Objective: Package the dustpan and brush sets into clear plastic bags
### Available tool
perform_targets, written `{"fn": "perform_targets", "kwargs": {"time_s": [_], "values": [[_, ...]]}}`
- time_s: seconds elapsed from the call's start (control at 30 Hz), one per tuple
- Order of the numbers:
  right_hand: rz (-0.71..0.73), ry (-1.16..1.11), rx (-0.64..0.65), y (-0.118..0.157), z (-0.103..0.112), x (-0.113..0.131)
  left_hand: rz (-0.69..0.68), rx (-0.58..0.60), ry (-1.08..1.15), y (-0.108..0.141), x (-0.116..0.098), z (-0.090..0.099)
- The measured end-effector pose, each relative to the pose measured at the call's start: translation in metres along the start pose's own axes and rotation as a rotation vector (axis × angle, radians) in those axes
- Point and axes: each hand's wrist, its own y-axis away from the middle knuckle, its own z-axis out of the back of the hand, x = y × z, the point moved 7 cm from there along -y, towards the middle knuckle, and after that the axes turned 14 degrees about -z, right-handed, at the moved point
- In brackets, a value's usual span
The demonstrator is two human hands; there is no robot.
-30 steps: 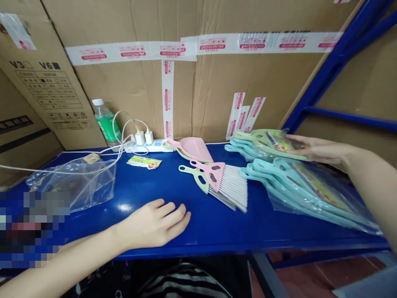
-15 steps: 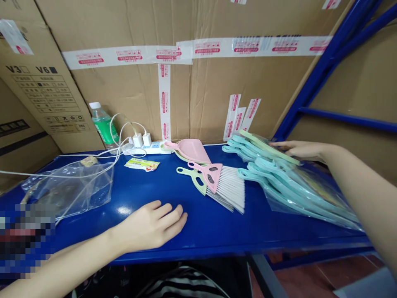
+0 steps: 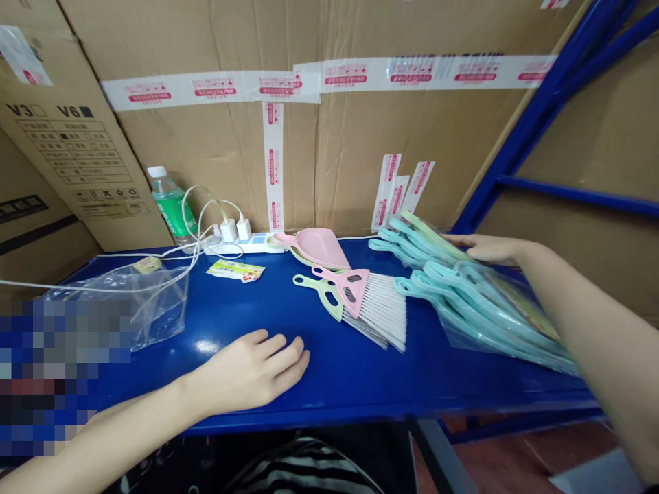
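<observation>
My left hand (image 3: 262, 367) lies on the blue tabletop (image 3: 329, 384), its fingers loosely bent and apart, holding nothing. In front of it are a pink brush (image 3: 350, 288) and a light green brush (image 3: 319, 288), overlapping, with their pale bristles pointing right. Behind these lies a pink dustpan (image 3: 322, 248) over a light green one. On the right, several turquoise dustpans (image 3: 453, 302) in clear plastic bags are piled up. My right hand (image 3: 487, 248) is closed at the far edge of a bagged light green dustpan (image 3: 435, 237) on the pile; its fingertips are partly hidden.
A white power strip (image 3: 257, 243) with chargers and cables stands at the back, beside a green-labelled bottle (image 3: 175, 209). A small packet (image 3: 235, 269) and a clear plastic bag (image 3: 165, 302) lie to the left. Cardboard boxes (image 3: 216, 144) and a blue frame (image 3: 519, 130) border the table.
My right hand and the light green dustpan have shifted slightly, and less of the dustpan shows. The left hand has stayed where it was.
</observation>
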Motion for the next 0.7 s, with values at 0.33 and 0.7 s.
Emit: {"fn": "perform_targets", "kwargs": {"time_s": [0.33,0.7], "values": [[-0.007,-0.035,0.264,-0.014,-0.022,0.005,0.007,-0.005,0.001,0.000,0.001,-0.002],[0.040,0.054,-0.007,-0.006,0.000,0.033,0.005,0.037,-0.003,0.000,0.001,-0.001]]}}
